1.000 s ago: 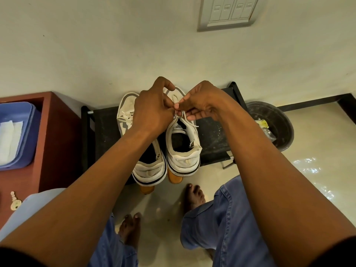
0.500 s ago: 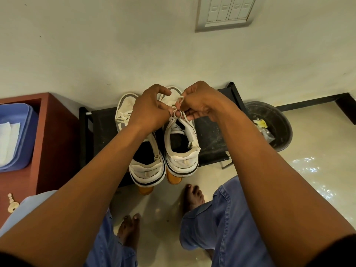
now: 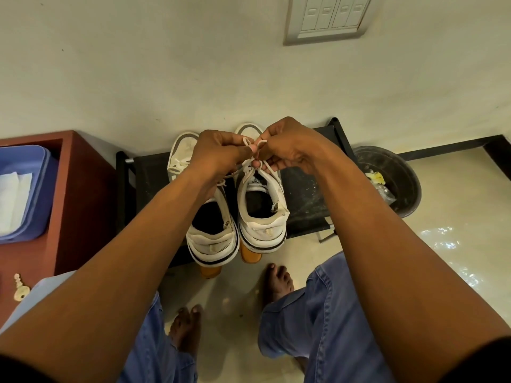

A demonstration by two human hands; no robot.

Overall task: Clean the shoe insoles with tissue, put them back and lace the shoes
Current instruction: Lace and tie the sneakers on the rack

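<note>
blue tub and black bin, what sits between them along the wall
In the head view, a black shoe rack stands between the blue tub and the black bin, carrying two white shoes.

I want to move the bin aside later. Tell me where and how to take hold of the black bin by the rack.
Grip the black bin by its near rim, coming from above with fingers inside and thumb outside. It stands upright and open-topped on the floor; the far rim sits close to the wall, and scraps lie inside toward the left.
</note>
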